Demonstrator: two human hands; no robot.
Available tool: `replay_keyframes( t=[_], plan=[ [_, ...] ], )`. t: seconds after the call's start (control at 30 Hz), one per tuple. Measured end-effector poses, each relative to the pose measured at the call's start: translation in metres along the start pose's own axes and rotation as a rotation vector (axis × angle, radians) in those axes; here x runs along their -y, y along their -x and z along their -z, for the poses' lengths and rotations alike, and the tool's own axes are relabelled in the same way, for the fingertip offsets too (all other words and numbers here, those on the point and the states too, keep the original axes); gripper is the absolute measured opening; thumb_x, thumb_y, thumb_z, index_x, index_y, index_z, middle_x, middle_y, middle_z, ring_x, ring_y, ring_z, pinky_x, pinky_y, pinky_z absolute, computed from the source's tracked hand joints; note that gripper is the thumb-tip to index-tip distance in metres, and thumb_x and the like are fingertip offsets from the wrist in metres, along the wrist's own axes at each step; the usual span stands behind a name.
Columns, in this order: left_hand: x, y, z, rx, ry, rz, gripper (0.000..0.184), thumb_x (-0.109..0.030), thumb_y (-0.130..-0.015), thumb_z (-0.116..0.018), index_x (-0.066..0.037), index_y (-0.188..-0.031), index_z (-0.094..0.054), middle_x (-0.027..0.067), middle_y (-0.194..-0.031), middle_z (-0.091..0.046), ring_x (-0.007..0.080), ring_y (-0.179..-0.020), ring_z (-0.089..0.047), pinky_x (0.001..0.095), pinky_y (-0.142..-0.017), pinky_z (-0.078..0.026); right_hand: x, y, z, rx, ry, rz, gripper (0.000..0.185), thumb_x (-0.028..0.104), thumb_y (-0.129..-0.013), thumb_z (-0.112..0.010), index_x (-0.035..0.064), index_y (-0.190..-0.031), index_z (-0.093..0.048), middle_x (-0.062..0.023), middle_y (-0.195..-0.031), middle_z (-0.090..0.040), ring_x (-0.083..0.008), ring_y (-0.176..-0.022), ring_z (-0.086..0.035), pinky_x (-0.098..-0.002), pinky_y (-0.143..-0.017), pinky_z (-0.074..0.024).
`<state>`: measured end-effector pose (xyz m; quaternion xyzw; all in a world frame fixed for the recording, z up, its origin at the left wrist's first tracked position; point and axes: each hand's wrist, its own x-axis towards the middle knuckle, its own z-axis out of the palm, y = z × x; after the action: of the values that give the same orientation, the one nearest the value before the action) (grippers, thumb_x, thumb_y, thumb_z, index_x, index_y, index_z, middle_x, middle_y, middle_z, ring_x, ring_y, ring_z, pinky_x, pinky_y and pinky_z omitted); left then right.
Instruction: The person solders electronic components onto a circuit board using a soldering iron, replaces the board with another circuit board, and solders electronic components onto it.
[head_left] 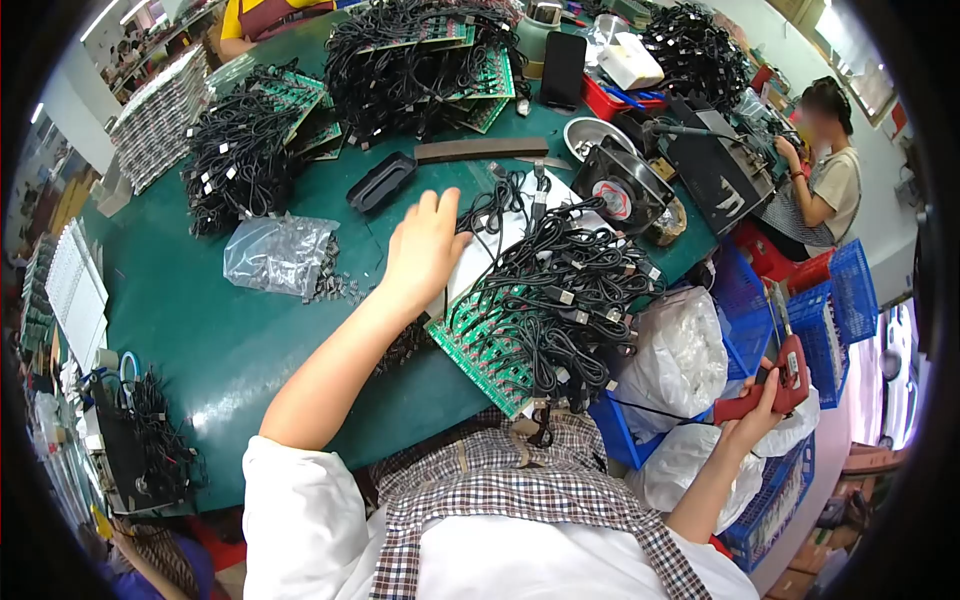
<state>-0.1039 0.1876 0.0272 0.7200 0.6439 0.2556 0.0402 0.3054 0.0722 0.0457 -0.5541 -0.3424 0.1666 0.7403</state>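
Note:
My left hand [427, 243] reaches over the green table with its fingers stretched out, holding nothing. It lies beside a white sheet [470, 268] and black cables. Just right of it, a bundle of black USB cables [560, 290] spreads over a green circuit board panel [480, 362], hiding much of it. Out on the right, past the table edge, my right hand [757, 415] is closed around the handle of a red soldering gun [790, 378]. Its metal tip points up and away, and it is apart from the board.
A plastic bag [280, 255] with small black parts, a black tray [381, 182] and a dark bar [482, 149] lie on the table [200, 330]. Cable piles [390, 80] stand behind. A small fan [622, 185] is at right; blue crates [745, 300] sit below. A co-worker [825, 170] sits beyond.

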Motion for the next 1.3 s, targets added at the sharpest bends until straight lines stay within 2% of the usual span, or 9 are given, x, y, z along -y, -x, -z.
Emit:
replay_keyframes(
  t=[0.1,0.33,0.43,0.57,0.73,0.9,0.97,1.1,1.3],
  plan=[
    [-0.007,0.015,0.012,-0.192,-0.106,-0.073,0.053,-0.011,-0.069,-0.066,-0.003,-0.117,-0.044,0.0148,-0.104,-0.05,0.0322,-0.095,-0.05,0.0388,-0.081,-0.042,0.005,0.008,-0.008,-0.007,0.004,0.022,0.03,0.013,-0.087,-0.053,-0.0011,-0.113,-0.046,-0.0101,-0.093,-0.059,-0.0062,-0.056,-0.049,-0.0168,-0.045,-0.0374],
    [-0.048,0.107,0.027,0.144,0.311,-0.557,0.045,-0.014,-0.062,-0.071,-0.004,-0.102,-0.053,0.013,-0.107,-0.05,0.0315,-0.095,-0.052,0.039,-0.081,-0.045,-0.002,0.011,-0.009,0.075,-0.067,0.037,0.03,0.013,-0.088,-0.05,-0.0028,-0.113,-0.044,-0.0115,-0.097,-0.058,-0.0081,-0.058,-0.047,-0.0192,-0.048,-0.0368],
    [-0.048,0.141,0.013,0.027,0.232,-0.854,0.022,-0.015,-0.069,-0.061,-0.005,-0.087,-0.056,0.0075,-0.09,-0.056,0.0245,-0.087,-0.056,0.0345,-0.078,-0.048,-0.003,0.014,-0.012,0.089,-0.085,0.026,0.035,0.012,-0.088,-0.05,-0.0005,-0.119,-0.041,-0.0129,-0.097,-0.058,-0.0084,-0.057,-0.049,-0.0177,-0.047,-0.0383],
    [-0.078,0.144,-0.004,0.138,0.049,-1.067,0.03,-0.014,-0.073,-0.051,0.001,-0.099,-0.057,0.0126,-0.108,-0.057,0.0213,-0.105,-0.053,0.0297,-0.088,-0.043,-0.003,0.017,-0.011,0.111,-0.074,0.016,0.034,0.012,-0.088,-0.05,-0.0005,-0.118,-0.041,-0.0131,-0.096,-0.058,-0.0087,-0.056,-0.049,-0.0181,-0.047,-0.0384],
    [-0.111,0.148,-0.034,0.075,-0.026,-0.819,0.034,-0.013,-0.072,-0.051,0.003,-0.102,-0.055,0.0153,-0.107,-0.057,0.0226,-0.103,-0.054,0.0281,-0.082,-0.045,0.003,0.023,-0.01,0.104,-0.078,0.019,0.033,0.013,-0.088,-0.049,-0.0007,-0.118,-0.041,-0.0136,-0.098,-0.057,-0.0089,-0.056,-0.049,-0.0187,-0.047,-0.0381],
    [-0.099,0.15,-0.019,0.138,0.148,-0.899,0.04,-0.014,-0.067,-0.055,0.001,-0.104,-0.055,0.014,-0.1,-0.059,0.0227,-0.094,-0.057,0.0272,-0.075,-0.048,0.009,0.033,-0.01,0.127,-0.068,0.023,0.032,0.013,-0.089,-0.048,-0.0012,-0.117,-0.041,-0.0133,-0.098,-0.057,-0.0085,-0.057,-0.047,-0.0187,-0.047,-0.0372],
    [-0.088,0.155,-0.013,-0.177,0.242,-0.789,0.048,-0.02,-0.067,-0.06,-0.004,-0.111,-0.053,0.0129,-0.111,-0.055,0.0227,-0.105,-0.052,0.036,-0.086,-0.043,0.008,0.034,-0.013,0.159,-0.079,0.03,0.033,0.014,-0.089,-0.047,-0.0016,-0.117,-0.04,-0.0127,-0.098,-0.057,-0.0081,-0.056,-0.045,-0.0189,-0.047,-0.0364],
    [-0.098,0.12,-0.012,0.072,0.078,-0.454,0.075,-0.045,-0.07,-0.062,-0.018,-0.134,-0.033,0.008,-0.142,-0.025,0.0238,-0.131,-0.023,0.0547,-0.1,-0.017,0.003,0.039,-0.029,0.203,-0.124,-0.021,0.032,0.015,-0.089,-0.046,-0.0015,-0.116,-0.041,-0.0123,-0.1,-0.056,-0.0081,-0.057,-0.045,-0.0194,-0.047,-0.0364],
    [-0.102,0.113,-0.026,0.021,0.314,-0.336,0.073,-0.039,-0.071,-0.064,-0.011,-0.132,-0.035,0.0142,-0.139,-0.027,0.0298,-0.13,-0.024,0.0511,-0.101,-0.021,0.003,0.055,-0.054,0.281,-0.163,-0.035,0.03,0.017,-0.09,-0.045,-0.0015,-0.114,-0.041,-0.0127,-0.102,-0.055,-0.0085,-0.059,-0.046,-0.0192,-0.047,-0.036]
  ],
)
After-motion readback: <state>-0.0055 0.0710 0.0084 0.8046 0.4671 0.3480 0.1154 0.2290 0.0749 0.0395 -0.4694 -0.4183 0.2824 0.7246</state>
